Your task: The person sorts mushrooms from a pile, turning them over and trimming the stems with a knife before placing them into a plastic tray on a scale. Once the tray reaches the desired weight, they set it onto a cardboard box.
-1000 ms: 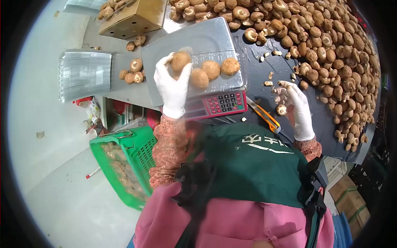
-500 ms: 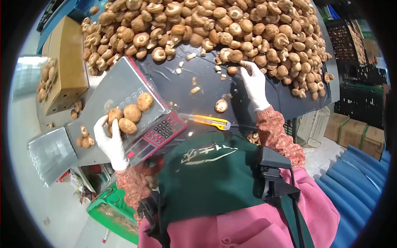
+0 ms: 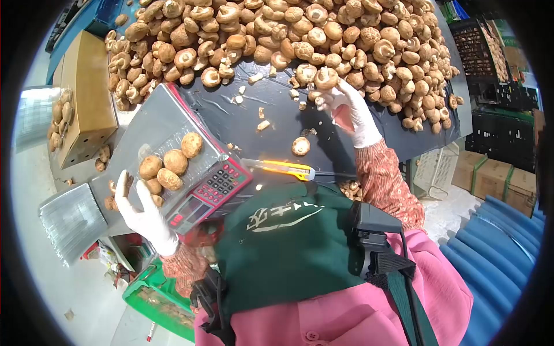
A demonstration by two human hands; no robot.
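My right hand [image 3: 353,115], in a white glove, grips a brown mushroom [image 3: 326,78] at the near edge of the large mushroom pile [image 3: 277,34]. My left hand [image 3: 143,214], also gloved, is beside the near left edge of the scale [image 3: 209,193] with its fingers apart and nothing between them. Several mushrooms [image 3: 175,162] rest on clear film on the scale's plate, just beyond the left fingertips. A yellow cutter [image 3: 283,168] lies right of the scale's keypad. One loose mushroom [image 3: 300,146] sits on the dark table [image 3: 248,115], among small stem pieces.
A cardboard box [image 3: 89,98] stands at the far left, with a wrapped mushroom pack [image 3: 61,118] against it. Clear plastic trays [image 3: 72,218] lie at the left table edge. A green crate [image 3: 158,300] is below. Cartons [image 3: 496,179] and dark crates [image 3: 502,138] stand right.
My right hand has taken hold of a mushroom and raised it slightly. My left hand has drawn back from the mushrooms on the scale, its fingers now apart. The view has shifted slightly.
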